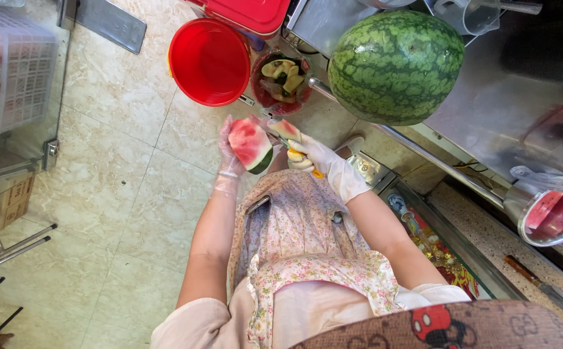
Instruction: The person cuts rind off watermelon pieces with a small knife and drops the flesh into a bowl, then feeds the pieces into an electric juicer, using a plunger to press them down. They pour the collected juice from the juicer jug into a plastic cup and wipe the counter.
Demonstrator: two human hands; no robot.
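The left hand (229,150), in a clear glove, grips a watermelon piece (250,145) above the floor. Just beside it, the right hand (317,158), in a white glove, is closed on a yellow-handled peeler (292,151) carrying a rind strip (285,128). A scrap bucket (281,82) sits beyond, beside a red bucket (209,61).

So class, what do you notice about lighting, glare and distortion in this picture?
Head view: bright, even light; glare on the steel counter; wide-angle bend makes the whole watermelon bulge; the wedge in the left hand is sharp; edges soften.
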